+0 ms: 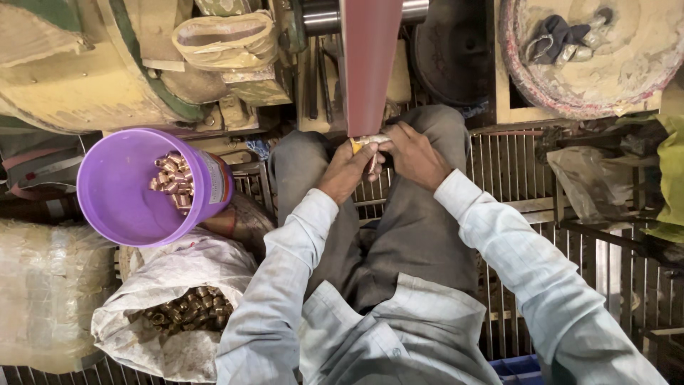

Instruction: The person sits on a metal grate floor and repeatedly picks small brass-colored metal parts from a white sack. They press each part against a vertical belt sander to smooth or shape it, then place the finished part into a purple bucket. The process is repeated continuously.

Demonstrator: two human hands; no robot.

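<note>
My left hand (347,171) and my right hand (411,153) meet above my knees and together grip a small brass-coloured metal fitting (367,141). The fitting's end touches the lower edge of a dark red sanding belt (368,64) that runs upward to a steel roller (320,16). Both sleeves are pale grey. Fingers hide most of the fitting.
A purple bucket (117,192) holding several coppery fittings (174,184) stands at my left. Below it lies a white sack (164,285) with several dull brass fittings (187,309). A metal grate floor (513,171) is underfoot. A dusty round drum (627,64) sits far right.
</note>
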